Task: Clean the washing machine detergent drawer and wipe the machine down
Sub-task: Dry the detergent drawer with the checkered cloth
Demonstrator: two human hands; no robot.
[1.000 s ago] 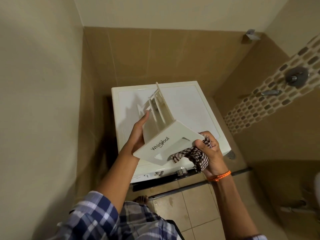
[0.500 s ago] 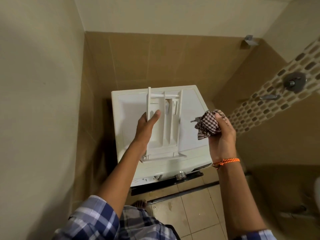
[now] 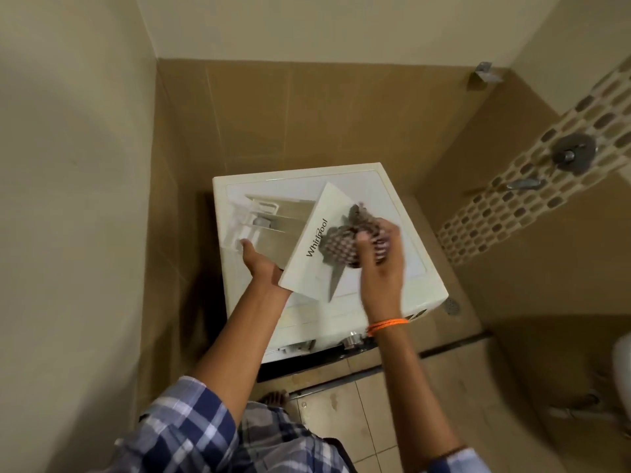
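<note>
The white front-loading washing machine stood in a tiled corner, the beige wall close on its left and open floor to its right. The left hand, palm up, gripped the white plastic detergent drawer from beneath, above the machine's top. The drawer's long axis ran left to right, its branded front panel facing the camera. The right hand clutched a bunched brown-and-white checked cloth against that panel.
</note>
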